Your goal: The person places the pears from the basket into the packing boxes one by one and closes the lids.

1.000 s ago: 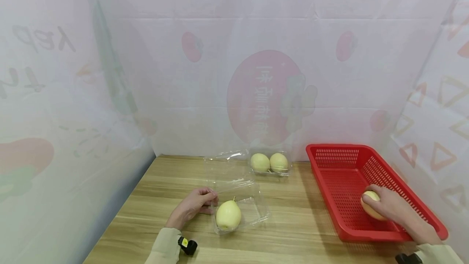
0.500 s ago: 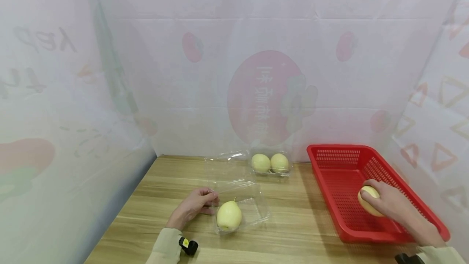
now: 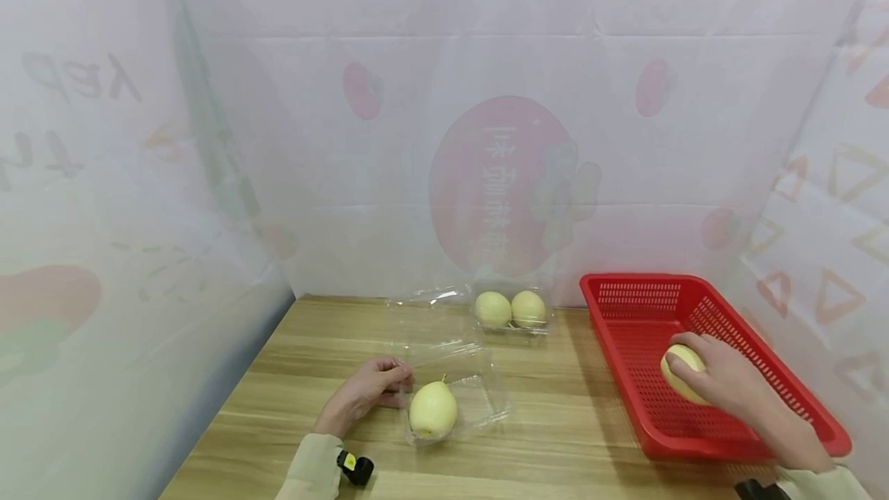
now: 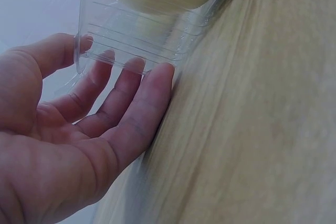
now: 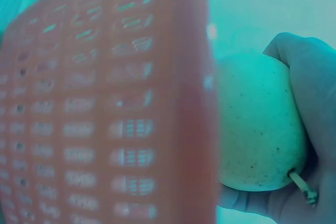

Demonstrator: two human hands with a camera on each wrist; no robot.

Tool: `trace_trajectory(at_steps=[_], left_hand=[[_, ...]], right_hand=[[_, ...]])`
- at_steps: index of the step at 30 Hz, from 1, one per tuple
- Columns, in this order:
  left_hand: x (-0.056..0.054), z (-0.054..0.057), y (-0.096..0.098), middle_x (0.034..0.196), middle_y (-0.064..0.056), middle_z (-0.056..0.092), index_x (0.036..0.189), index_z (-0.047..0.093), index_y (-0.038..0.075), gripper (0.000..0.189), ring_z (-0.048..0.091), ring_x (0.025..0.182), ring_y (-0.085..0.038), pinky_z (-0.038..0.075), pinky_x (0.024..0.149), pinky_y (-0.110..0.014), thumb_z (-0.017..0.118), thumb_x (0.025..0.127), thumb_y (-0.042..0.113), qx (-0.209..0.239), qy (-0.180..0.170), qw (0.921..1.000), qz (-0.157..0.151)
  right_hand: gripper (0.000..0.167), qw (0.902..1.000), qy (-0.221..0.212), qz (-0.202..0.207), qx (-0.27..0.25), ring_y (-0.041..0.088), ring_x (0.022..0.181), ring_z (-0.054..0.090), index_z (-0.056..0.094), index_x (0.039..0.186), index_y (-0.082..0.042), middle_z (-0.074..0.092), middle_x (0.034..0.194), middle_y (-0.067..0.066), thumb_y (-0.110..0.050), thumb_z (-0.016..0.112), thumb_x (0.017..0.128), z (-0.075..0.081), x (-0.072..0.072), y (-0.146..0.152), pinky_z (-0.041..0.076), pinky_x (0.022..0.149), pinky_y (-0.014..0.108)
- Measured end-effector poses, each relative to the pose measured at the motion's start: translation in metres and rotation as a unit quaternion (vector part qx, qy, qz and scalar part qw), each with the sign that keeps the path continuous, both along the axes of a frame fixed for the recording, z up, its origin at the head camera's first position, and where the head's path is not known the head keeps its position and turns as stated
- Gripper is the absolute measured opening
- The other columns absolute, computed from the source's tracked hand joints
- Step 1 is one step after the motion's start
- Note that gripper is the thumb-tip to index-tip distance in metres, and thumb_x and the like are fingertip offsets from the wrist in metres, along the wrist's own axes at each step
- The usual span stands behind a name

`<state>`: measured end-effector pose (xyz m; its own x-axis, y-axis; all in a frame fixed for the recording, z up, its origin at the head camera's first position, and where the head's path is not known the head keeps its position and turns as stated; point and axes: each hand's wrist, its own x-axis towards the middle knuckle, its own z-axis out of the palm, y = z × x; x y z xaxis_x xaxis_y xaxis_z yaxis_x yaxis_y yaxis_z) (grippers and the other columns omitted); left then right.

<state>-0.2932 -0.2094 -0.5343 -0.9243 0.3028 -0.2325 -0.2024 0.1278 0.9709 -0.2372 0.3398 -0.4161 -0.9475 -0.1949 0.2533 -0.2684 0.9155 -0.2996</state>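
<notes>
My left hand holds the rim of an open clear plastic clamshell box, its lid leaning back. Seen from the left wrist, the thumb lies at the box's rim and the curled fingers meet the ribbed side wall. One pale yellow pear sits in the box's left half. My right hand grips another pear over the red plastic basket. In the right wrist view that pear shows its stem, and the basket's slotted wall hides part of it.
Behind the open box, near the back curtain, stands a second clear box with two pears in it. The wood-grain table runs between the open box and the basket. Curtains also hang on both sides.
My right hand has lifted the pear and carried it a little to the left over the basket. The left hand and the open box have stayed in place.
</notes>
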Motion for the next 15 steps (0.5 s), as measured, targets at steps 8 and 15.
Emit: trace_trajectory(at_steps=[8, 15], left_hand=[[0.000, 0.001, 0.000, 0.099, -0.009, 0.066, 0.102, 0.060, -0.002, 0.031, 0.062, 0.087, -0.017, 0.059, 0.071, -0.031, 0.064, 0.095, 0.028, -0.002, 0.001, 1.0000, 0.003], [0.000, 0.001, -0.001, 0.100, -0.009, 0.066, 0.102, 0.061, -0.001, 0.033, 0.063, 0.089, -0.019, 0.059, 0.072, -0.033, 0.065, 0.095, 0.031, -0.007, 0.000, 1.0000, 0.003]], right_hand=[[0.032, 0.9997, 0.009, 0.009, -0.020, 0.016, 0.078, 0.051, 0.064, 0.114, -0.013, 0.065, 0.098, 0.006, -0.037, 0.062, 0.093, 0.011, 0.005, -0.022, 0.039, 0.057, 0.028], [0.038, 0.9996, -0.012, 0.007, -0.025, 0.019, 0.083, 0.052, 0.063, 0.118, -0.013, 0.065, 0.106, 0.009, -0.040, 0.063, 0.092, 0.014, 0.010, -0.041, 0.041, 0.059, 0.030]])
